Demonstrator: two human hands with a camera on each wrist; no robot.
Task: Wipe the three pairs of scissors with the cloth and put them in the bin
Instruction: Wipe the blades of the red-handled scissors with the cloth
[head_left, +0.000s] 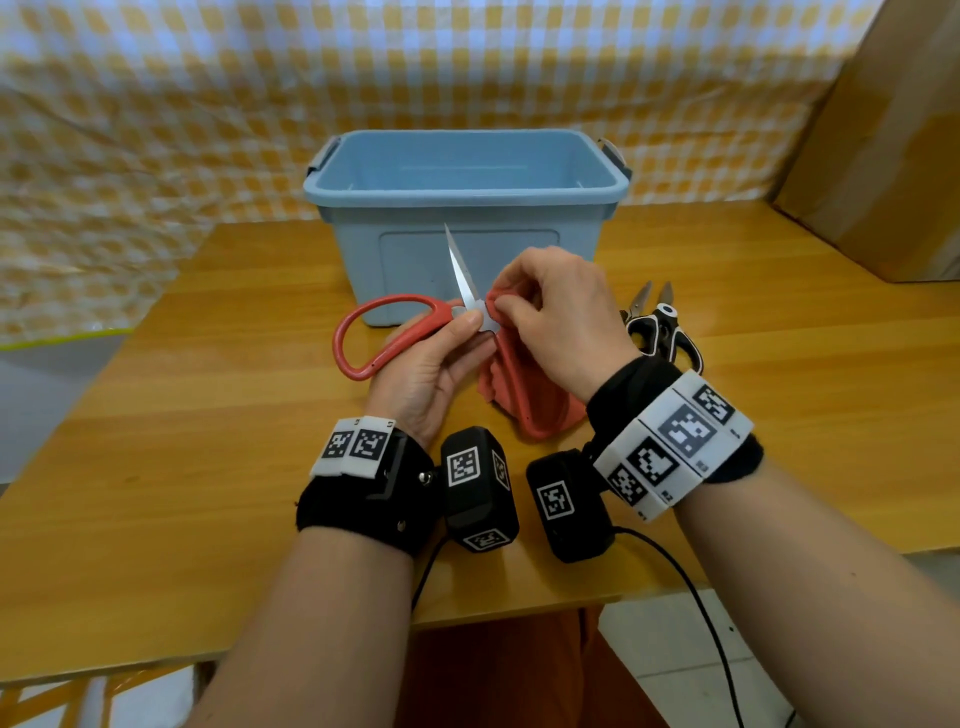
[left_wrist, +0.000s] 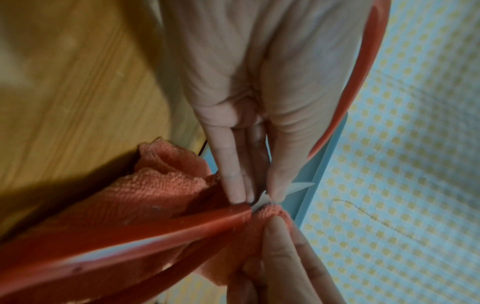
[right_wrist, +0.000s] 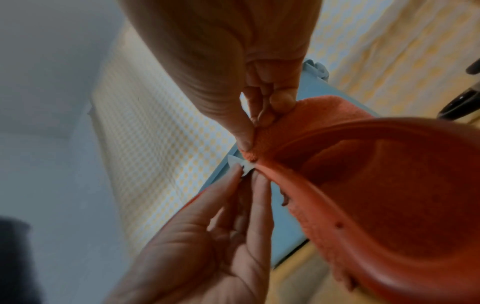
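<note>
1. Red scissors (head_left: 384, 332) sit at centre frame in the head view, blades spread; one blade points up across the bin (head_left: 467, 176) front, and we can't see the other under the cloth (head_left: 524, 400).
2. Left hand (head_left: 431, 369) pinches the scissors at the pivot, thumb on top, fingers underneath. The left wrist view shows the fingers (left_wrist: 231, 164) straight along the metal, tips at the joint.
3. Right hand (head_left: 556, 317) clamps a fold of cloth between thumb and fingers, pressed against the scissors just right of the pivot. The rest of the cloth hangs to the table (head_left: 208, 415) under that hand.
4. One red handle loop sticks out left of the left hand; the other runs down over the cloth, seen large at lower right in the right wrist view.
5. Bin stands upper centre on the table behind the hands. We see nothing in the visible part of its inside.
6. Black scissors (head_left: 662, 332) lie on the table at right, just beyond the right wrist, tips pointing away. We can't locate a third pair.
7. Cardboard box (head_left: 883, 145) stands at upper right.
</note>
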